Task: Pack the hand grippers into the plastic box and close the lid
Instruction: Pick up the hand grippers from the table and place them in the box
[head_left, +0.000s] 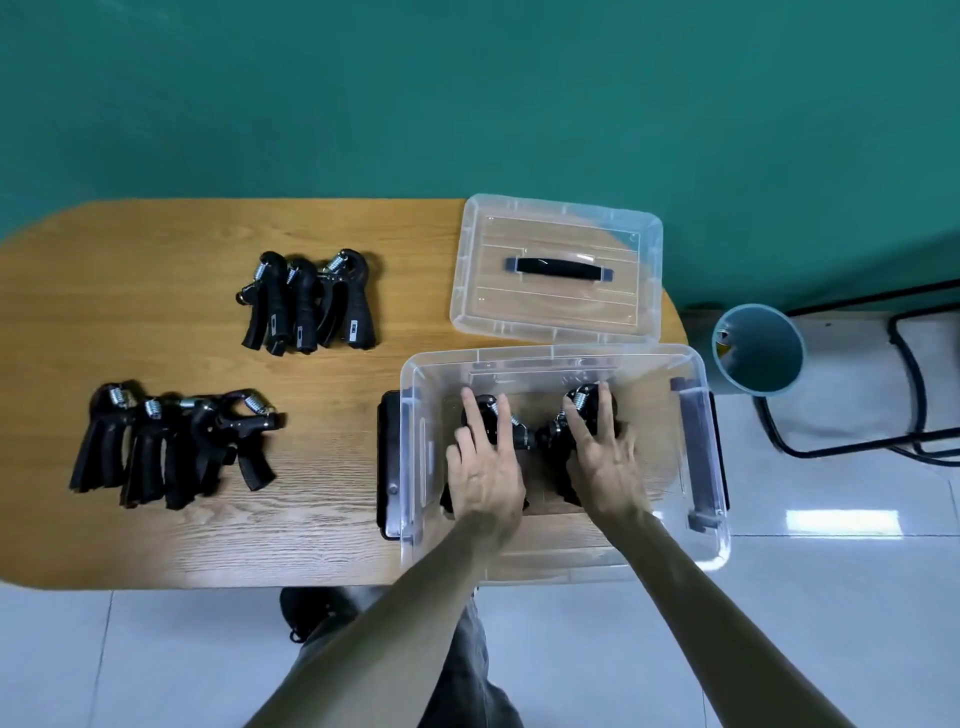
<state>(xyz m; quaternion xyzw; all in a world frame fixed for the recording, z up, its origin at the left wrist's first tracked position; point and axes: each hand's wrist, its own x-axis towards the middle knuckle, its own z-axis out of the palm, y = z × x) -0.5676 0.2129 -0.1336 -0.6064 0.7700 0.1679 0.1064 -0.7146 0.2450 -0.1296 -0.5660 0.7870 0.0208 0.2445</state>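
The clear plastic box (561, 358) stands open on the right end of the wooden table. Both my hands are inside it. My left hand (485, 467) lies with straight fingers on a black hand gripper (485, 408). My right hand (605, 462) rests the same way on another black gripper (592, 402) beside it. The clear lid (556, 270), with a black handle, lies flat behind the box. A group of three grippers (311, 301) lies at the table's middle. Another cluster of several grippers (171, 447) sits at the front left.
The wooden table (156, 530) has rounded ends. A grey-blue bin (758, 348) stands on the tiled floor right of the box. Black metal chair legs (883, 441) are at the far right. A teal wall rises behind the table.
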